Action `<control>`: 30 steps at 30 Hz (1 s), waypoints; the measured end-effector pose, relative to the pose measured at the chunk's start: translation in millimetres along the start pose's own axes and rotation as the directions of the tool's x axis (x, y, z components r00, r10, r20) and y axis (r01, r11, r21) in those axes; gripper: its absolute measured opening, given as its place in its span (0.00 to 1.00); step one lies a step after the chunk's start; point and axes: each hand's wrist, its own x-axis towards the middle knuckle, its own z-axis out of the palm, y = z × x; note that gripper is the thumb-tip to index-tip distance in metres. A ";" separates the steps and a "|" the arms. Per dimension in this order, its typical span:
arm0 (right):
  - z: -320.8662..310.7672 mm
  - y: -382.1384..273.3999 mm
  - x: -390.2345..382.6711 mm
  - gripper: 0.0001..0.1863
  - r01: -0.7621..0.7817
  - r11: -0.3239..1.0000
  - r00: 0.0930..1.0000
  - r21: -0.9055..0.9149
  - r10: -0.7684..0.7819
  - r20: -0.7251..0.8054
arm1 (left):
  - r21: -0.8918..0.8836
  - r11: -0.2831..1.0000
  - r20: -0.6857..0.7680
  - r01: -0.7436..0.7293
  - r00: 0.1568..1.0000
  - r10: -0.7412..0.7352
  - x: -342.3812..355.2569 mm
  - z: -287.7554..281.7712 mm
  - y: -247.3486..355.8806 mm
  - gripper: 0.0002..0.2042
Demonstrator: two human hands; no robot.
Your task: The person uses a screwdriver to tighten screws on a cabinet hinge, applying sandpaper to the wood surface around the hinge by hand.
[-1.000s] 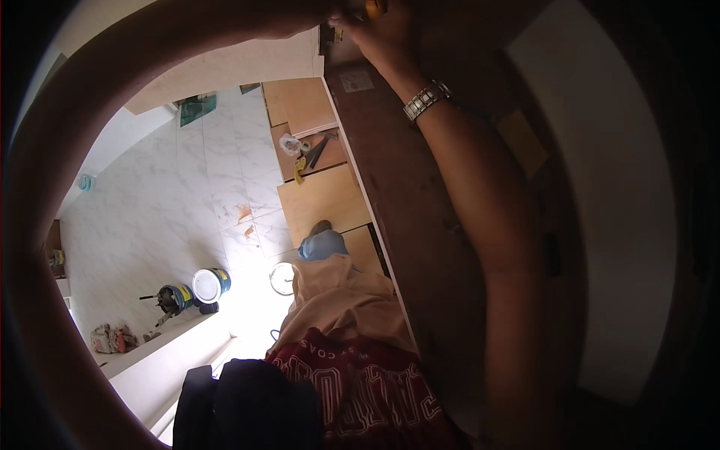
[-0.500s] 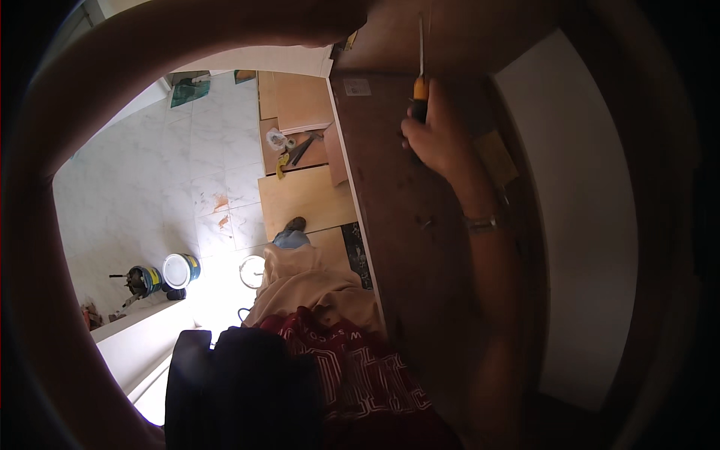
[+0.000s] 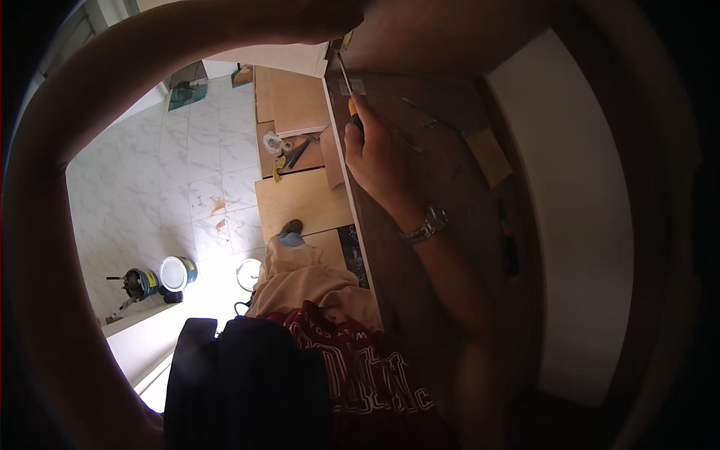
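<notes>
My right hand point(image 3: 371, 154) grips a screwdriver point(image 3: 352, 107) with a yellow-and-black handle, its shaft pointing up toward a small brass-coloured fitting point(image 3: 346, 40) at the edge of a brown wooden cabinet point(image 3: 397, 172). My left arm arches over from the left, and my left hand point(image 3: 330, 22) is at the top, by that fitting and a pale panel point(image 3: 277, 58); its fingers are hidden in shadow. Behind my right hand, a thin long tool point(image 3: 420, 112) and a tan rectangular piece point(image 3: 487, 157) lie in the cabinet.
Wooden boards point(image 3: 300, 195) line the cabinet's left side on a marble-look tiled floor point(image 3: 127, 180), with assorted tools point(image 3: 298, 155) on one. Buckets point(image 3: 176, 274) stand at lower left near a white ledge. Green sheets point(image 3: 187, 94) lie farther up. My foot point(image 3: 291, 231) is on the boards.
My right hand went from the top down and right with the screwdriver, then moved left, tilting the shaft toward the fitting. My left hand shifted slightly right in the view.
</notes>
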 end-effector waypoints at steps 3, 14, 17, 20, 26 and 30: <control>1.2 2.3 1.5 0.25 -0.066 0.997 0.996 0.028 0.064 0.059 | -0.031 1.000 -0.011 0.001 1.000 -0.001 -0.5 -0.3 -0.9 0.12; 5.5 10.5 0.8 0.25 -0.020 0.999 1.000 0.035 0.020 0.001 | -0.080 0.997 -0.018 0.002 1.000 -0.004 -1.9 0.3 -2.1 0.11; 3.1 11.0 0.7 0.24 -0.025 0.999 1.000 0.030 0.025 0.000 | -0.086 0.996 -0.021 -0.006 1.000 0.004 -3.2 0.9 -1.5 0.10; 2.5 11.0 2.5 0.25 -0.022 0.999 1.000 0.025 0.022 -0.005 | -0.091 0.996 -0.022 -0.010 1.000 0.008 -3.5 0.7 -1.9 0.10; -33.0 -21.5 36.6 0.24 -0.439 0.825 0.896 0.356 0.373 0.242 | -0.104 0.995 -0.019 -0.007 1.000 0.005 -2.9 5.9 -5.3 0.10; -53.4 -28.1 46.1 0.25 -0.614 0.572 0.788 0.544 0.485 0.380 | -0.110 0.994 -0.043 -0.013 0.999 0.008 -1.2 1.9 -5.8 0.09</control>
